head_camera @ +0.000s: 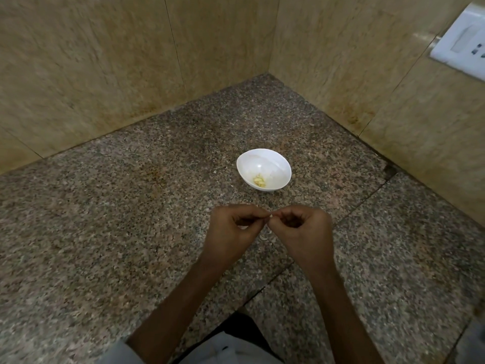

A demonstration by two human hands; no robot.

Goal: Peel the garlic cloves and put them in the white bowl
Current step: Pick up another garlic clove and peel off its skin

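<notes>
- Round glossy white bowl (275, 164) stands upright, holding a few pale-yellow peeled garlic cloves (259, 181).
- Tiny whitish garlic clove (270, 216) is pinched between left hand (233, 228) and right hand (305, 231).

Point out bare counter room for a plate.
Widest free patch: the granite counter left of the white bowl, out to the left tiled wall. Another lies right of the bowl, toward the right wall, and a strip behind it in the corner. Crowded: between bowl and hands, where left hand and right hand pinch a garlic clove over scattered peels.
</notes>
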